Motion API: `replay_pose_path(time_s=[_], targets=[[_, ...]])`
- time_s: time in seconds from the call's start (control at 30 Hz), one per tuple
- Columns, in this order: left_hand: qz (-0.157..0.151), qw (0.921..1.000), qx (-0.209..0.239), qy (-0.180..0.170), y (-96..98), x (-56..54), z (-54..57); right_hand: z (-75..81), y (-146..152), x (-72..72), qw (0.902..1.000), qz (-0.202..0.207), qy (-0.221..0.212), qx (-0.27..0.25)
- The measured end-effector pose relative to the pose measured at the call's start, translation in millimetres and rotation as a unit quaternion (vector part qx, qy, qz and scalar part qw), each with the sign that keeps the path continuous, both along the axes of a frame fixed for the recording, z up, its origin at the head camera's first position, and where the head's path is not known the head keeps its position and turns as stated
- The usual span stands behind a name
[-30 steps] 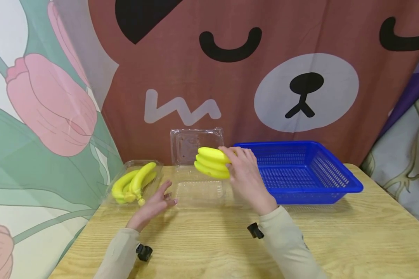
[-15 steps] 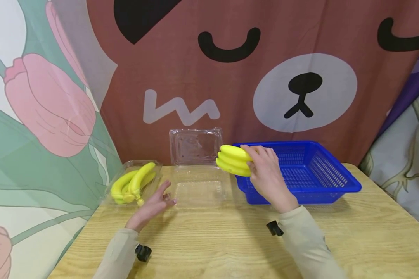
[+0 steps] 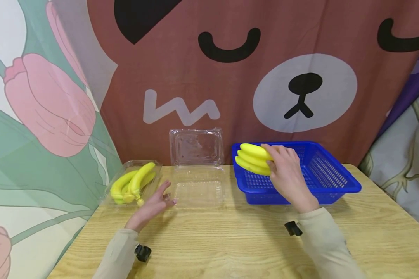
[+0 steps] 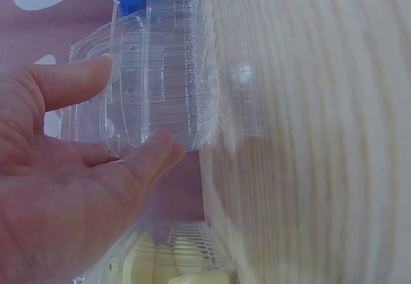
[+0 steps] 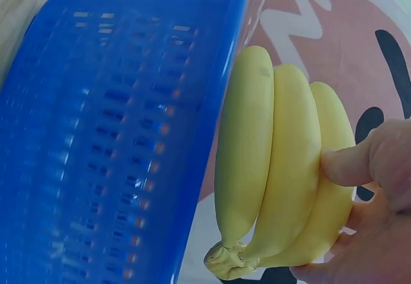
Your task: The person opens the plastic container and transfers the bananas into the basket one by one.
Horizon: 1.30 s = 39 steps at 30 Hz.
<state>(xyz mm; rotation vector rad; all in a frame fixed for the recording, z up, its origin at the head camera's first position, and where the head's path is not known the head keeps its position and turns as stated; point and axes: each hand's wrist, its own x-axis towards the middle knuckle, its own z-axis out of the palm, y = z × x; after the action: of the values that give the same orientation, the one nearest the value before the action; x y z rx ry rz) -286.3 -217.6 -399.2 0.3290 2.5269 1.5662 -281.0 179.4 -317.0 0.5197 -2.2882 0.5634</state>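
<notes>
My right hand point(image 3: 289, 170) grips a bunch of bananas point(image 3: 254, 159) over the left part of the blue basket point(image 3: 335, 190). In the right wrist view the thumb presses on one banana point(image 5: 295, 162), and the stem end points down-left. The left hand point(image 3: 153, 207) is at the left side of a clear plastic container point(image 3: 199, 193), whose lid point(image 3: 197, 147) stands raised behind it. Seen from the left wrist, its thumb and fingers lie spread at the container wall point(image 4: 160, 85); whether they touch it is hard to tell.
Another clear container point(image 3: 157, 164) at the left of the wooden table point(image 3: 209, 240) holds more bananas point(image 3: 137, 180). Behind the table hangs a printed curtain point(image 3: 230, 85) with a bear face.
The right hand has carried the bananas rightward, from over the open clear container to over the blue basket. My left hand stays in place.
</notes>
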Motion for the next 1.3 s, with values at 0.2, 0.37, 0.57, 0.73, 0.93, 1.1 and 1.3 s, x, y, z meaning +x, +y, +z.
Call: replay_pose_path(time_s=[0.2, 0.37, 0.57, 0.73, 0.93, 1.1, 1.3], targets=[[0.001, 1.0, 0.004, 0.002, -0.4, -0.9, -1.5, -3.8, 16.5, -0.1, 0.9999, -0.011, -0.001, 0.008], [0.001, 1.0, 0.005, 0.006, 0.6, -2.2, -3.7, -6.4, 32.5, 0.6, 0.9996, -0.024, -0.012, 0.011], [0.002, 1.0, 0.001, 0.008, 2.1, -1.6, -4.7, -13.9, 53.2, 1.8, 0.9984, -0.04, -0.031, 0.024], [0.003, 1.0, 0.001, 0.009, 0.5, -0.6, -3.4, -16.1, 68.0, 1.2, 0.9978, -0.05, -0.03, 0.031], [0.001, 0.9999, -0.002, 0.014, -1.2, -1.2, -2.0, -14.8, 75.3, 1.6, 0.9965, -0.061, -0.045, 0.033], [0.003, 0.9998, -0.003, 0.017, -0.8, -1.0, -1.1, -15.6, 73.9, 0.0, 0.9968, -0.057, -0.047, 0.031], [0.005, 0.9998, -0.009, 0.015, 1.1, 1.4, 0.4, -19.4, 73.1, 0.0, 0.9964, -0.056, -0.054, 0.033]])
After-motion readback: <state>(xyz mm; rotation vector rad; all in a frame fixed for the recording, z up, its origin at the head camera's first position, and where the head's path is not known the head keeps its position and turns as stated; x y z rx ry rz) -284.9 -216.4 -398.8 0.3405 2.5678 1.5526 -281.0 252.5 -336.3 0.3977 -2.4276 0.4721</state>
